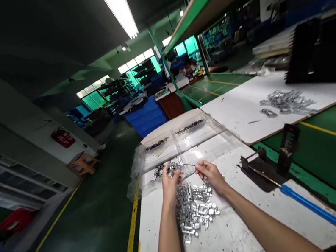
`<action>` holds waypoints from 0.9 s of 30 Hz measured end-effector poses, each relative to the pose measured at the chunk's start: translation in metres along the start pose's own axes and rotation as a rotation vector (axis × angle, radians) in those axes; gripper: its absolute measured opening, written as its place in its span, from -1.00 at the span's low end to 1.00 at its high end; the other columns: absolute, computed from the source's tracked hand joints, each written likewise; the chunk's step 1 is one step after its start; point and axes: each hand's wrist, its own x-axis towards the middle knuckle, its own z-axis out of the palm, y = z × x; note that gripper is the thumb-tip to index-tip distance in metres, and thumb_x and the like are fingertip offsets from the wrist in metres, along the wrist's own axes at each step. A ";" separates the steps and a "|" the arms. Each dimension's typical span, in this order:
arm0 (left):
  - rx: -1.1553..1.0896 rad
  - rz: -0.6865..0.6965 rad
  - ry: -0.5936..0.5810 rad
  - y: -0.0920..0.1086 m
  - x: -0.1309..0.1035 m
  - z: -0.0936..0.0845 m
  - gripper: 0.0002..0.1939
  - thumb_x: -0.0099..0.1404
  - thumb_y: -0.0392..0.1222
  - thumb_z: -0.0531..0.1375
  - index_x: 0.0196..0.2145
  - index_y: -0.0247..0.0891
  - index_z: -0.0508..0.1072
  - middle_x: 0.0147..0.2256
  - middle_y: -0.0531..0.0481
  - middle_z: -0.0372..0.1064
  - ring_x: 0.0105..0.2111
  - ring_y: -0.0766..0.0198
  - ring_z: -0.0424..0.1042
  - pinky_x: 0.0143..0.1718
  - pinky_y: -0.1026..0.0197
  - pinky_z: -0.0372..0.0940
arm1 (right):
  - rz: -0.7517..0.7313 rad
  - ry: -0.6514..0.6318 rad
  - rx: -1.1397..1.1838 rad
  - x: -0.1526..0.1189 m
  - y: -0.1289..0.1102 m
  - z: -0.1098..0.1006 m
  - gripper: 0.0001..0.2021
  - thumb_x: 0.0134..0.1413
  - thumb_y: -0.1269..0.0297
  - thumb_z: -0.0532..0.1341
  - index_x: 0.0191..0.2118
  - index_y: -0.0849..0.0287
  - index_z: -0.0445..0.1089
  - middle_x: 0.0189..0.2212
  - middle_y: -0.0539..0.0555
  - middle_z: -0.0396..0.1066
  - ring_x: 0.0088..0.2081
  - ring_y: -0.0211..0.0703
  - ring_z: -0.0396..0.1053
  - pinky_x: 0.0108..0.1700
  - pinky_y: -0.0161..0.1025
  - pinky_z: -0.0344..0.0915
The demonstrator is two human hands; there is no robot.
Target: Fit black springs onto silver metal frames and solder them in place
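Over the white work surface [159, 226], my left hand [171, 181] is closed around a small silvery metal part [173, 168]. My right hand [210, 174] pinches the end of a thin dark wire-like piece [190, 164], which arcs across the gap between my hands. A narrow shiny strip also spans that gap; its kind is too small to tell. Below my hands lies a loose pile of silvery metal parts [196, 209]. Just beyond my left hand, small dark parts [159, 170] sit at the near edge of a clear plastic tray [204, 153].
Right of my right arm stands a dark metal fixture [264, 170] with a blue-handled lever [317, 206]. More metal parts [289, 101] lie on the white board [233, 110] at right. A green-edged shelf [199, 6] hangs overhead. Blue crates [147, 116] stand behind the table.
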 end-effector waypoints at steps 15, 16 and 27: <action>-0.502 -0.058 0.074 -0.026 -0.008 0.042 -0.50 0.01 -0.22 0.44 -0.06 -0.33 0.50 -0.44 0.09 0.34 -0.50 0.45 0.28 -0.39 0.31 0.24 | 0.179 -0.001 0.102 -0.008 -0.008 0.000 -0.62 0.04 -0.09 0.32 -0.35 0.15 0.32 -0.54 -0.07 0.29 -0.61 -0.34 0.18 -0.60 -0.37 0.12; -0.494 -0.059 0.086 -0.028 -0.008 0.041 -0.50 0.00 -0.23 0.44 -0.07 -0.34 0.50 -0.47 0.10 0.32 -0.50 0.44 0.28 -0.39 0.31 0.25 | 0.159 -0.007 0.057 -0.009 -0.009 0.000 -0.63 0.06 -0.08 0.31 -0.36 0.16 0.34 -0.55 -0.06 0.30 -0.60 -0.33 0.20 -0.59 -0.37 0.14; -0.358 -0.035 0.032 -0.036 -0.015 0.035 -0.70 0.02 -0.14 0.43 -0.35 -0.38 0.50 -0.55 0.05 0.34 -0.57 0.41 0.30 -0.47 0.28 0.23 | -0.050 0.029 -0.364 -0.015 -0.014 -0.015 -0.64 0.11 -0.08 0.29 -0.29 0.17 0.46 -0.49 0.00 0.39 -0.54 -0.26 0.26 -0.49 -0.28 0.24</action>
